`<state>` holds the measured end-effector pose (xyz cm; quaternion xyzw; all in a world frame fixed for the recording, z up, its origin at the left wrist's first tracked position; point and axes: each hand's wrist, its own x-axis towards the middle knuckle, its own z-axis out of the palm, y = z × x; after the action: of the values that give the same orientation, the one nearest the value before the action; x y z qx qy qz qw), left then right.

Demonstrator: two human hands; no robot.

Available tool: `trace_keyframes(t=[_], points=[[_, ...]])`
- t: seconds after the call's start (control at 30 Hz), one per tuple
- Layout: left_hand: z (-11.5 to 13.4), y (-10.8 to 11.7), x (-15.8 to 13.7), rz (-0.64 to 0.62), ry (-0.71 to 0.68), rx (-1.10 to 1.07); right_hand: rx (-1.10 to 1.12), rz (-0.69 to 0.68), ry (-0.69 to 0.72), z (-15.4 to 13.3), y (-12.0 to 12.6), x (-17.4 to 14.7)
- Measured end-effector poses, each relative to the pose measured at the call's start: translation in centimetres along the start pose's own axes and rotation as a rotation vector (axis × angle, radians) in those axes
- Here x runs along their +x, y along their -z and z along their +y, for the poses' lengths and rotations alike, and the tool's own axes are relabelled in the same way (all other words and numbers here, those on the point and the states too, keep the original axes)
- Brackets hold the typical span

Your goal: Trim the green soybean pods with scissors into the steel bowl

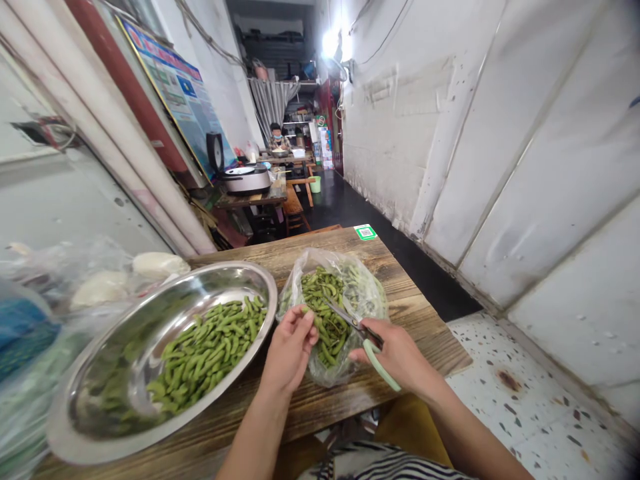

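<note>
Head view: a green pod point(306, 311) is pinched in the left hand point(290, 350), while scissors point(361, 338) are gripped in the right hand point(400, 357). At ten o'clock of both hands, a steel basin point(150, 427) of pods is set on the surface point(400, 293).

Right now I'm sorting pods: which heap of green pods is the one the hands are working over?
The heap in the clear plastic bag, under the left hand and the scissors in the right hand, not the metal basin.

pods point(210, 350): green | scissors point(373, 350): pale green handles (grey blades) | basin point(150, 320): silver | table point(410, 313): brown woodgrain
</note>
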<state>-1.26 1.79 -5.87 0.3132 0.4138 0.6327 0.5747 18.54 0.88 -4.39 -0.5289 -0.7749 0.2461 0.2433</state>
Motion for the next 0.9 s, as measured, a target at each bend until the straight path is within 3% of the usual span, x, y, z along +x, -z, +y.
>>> trace_keyframes(t=[0.1,0.33,0.53,0.7,0.9], points=[[0.4,-0.2,0.0,0.05,0.132,-0.185,0.005,-0.003,0.004,-0.1,-0.1,-0.1],[0.5,-1.0,-0.3,0.168,0.286,-0.389,0.056,-0.004,0.048,-0.1,-0.6,-0.2],[0.4,-2.1,-1.1,0.257,0.505,-0.672,-0.001,0.07,0.066,0.0,-1.4,0.0],[0.0,-2.4,-1.6,0.227,0.536,-0.786,-0.053,0.128,0.085,0.0,-1.9,0.1],[-0.9,-2.4,-1.9,0.187,0.48,-0.758,-0.074,0.115,0.103,-0.1,-2.1,-0.1]])
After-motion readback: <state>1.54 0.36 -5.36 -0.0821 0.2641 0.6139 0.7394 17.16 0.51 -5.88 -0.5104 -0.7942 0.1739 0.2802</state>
